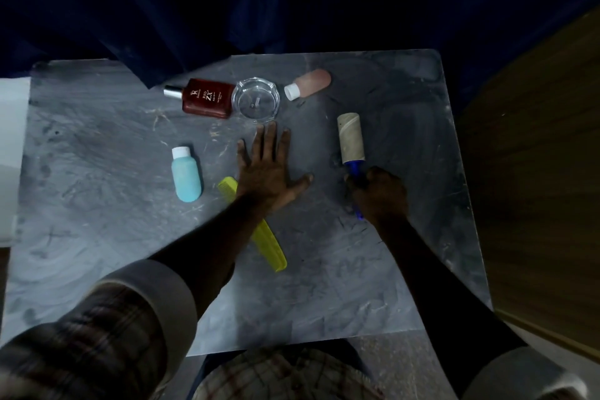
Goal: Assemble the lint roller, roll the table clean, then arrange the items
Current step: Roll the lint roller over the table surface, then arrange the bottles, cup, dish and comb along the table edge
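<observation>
The lint roller lies on the grey table, its tan roll pointing away from me and its blue handle toward me. My right hand is closed around that blue handle, so most of the handle is hidden. My left hand rests flat on the table in the middle, fingers spread, holding nothing. A yellow comb lies partly under my left forearm.
A teal bottle lies left of my left hand. At the back lie a red-brown perfume bottle, a clear glass ashtray and a pink bottle. A dark curtain hangs behind; a wooden surface adjoins the right.
</observation>
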`<action>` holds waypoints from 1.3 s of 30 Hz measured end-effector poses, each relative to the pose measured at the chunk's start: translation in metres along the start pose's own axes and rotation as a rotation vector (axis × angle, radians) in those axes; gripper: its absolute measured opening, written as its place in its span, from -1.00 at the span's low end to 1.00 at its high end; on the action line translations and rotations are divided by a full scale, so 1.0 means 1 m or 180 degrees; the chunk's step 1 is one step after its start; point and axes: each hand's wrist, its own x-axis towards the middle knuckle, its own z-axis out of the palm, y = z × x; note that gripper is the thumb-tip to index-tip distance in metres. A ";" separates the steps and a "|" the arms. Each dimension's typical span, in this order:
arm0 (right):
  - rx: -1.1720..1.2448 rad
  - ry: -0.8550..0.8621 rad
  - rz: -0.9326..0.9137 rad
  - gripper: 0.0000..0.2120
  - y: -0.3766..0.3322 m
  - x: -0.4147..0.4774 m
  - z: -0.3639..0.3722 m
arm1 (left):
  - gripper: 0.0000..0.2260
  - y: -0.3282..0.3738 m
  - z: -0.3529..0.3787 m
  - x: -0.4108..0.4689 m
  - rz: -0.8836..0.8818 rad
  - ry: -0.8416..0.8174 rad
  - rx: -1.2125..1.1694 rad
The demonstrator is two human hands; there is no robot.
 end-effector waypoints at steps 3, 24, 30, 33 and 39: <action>0.0643 0.0141 0.0355 -0.53 -0.003 0.003 0.000 | -0.04 0.003 -0.010 0.001 -0.0079 0.0027 -0.0140; 0.1459 0.0435 -0.0233 -0.71 -0.124 0.023 -0.026 | -0.74 -0.066 -0.071 0.035 -0.1822 0.0703 -0.2759; 0.1509 0.0364 -0.0219 -0.59 -0.175 0.068 -0.024 | -0.74 -0.072 -0.060 0.044 -0.2290 0.0500 -0.3305; 0.1554 0.0374 -0.0015 -0.51 -0.189 0.083 -0.025 | -0.69 -0.074 -0.057 0.052 -0.2418 0.0494 -0.3554; 0.1633 0.0260 0.0105 -0.52 -0.190 0.095 -0.021 | -0.77 -0.070 -0.057 0.059 -0.2485 0.0405 -0.3519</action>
